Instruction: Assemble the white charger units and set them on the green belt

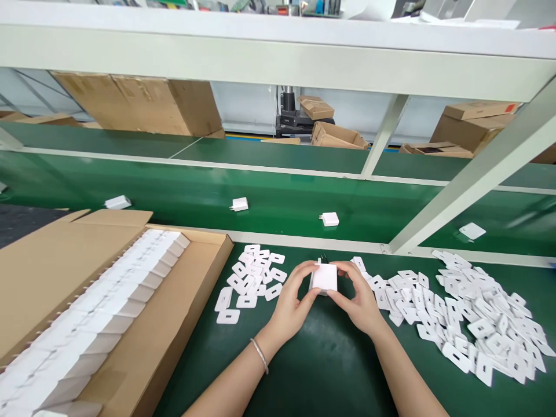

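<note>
A white plug-in charger (325, 277) sits between my two hands above the green worktop, its dark prongs pointing away from me. My left hand (292, 298) grips its left side with thumb and fingers, and a bracelet circles that wrist. On the opposite side, my right hand (359, 298) pinches the charger the same way. The fingers partly cover its edges, and I cannot tell whether a second piece lies under it. Flat white slotted plates (256, 269) lie loose to the left of my hands; a larger heap of such plates (482, 318) spreads to the right.
An open cardboard box (208, 266) at left holds a long row of white chargers (99, 313). Beyond the worktop's rail, a green belt (278, 191) carries a charger (240, 204), another charger (330, 219) and a white piece (472, 231). A slanted metal post (469, 174) rises at right.
</note>
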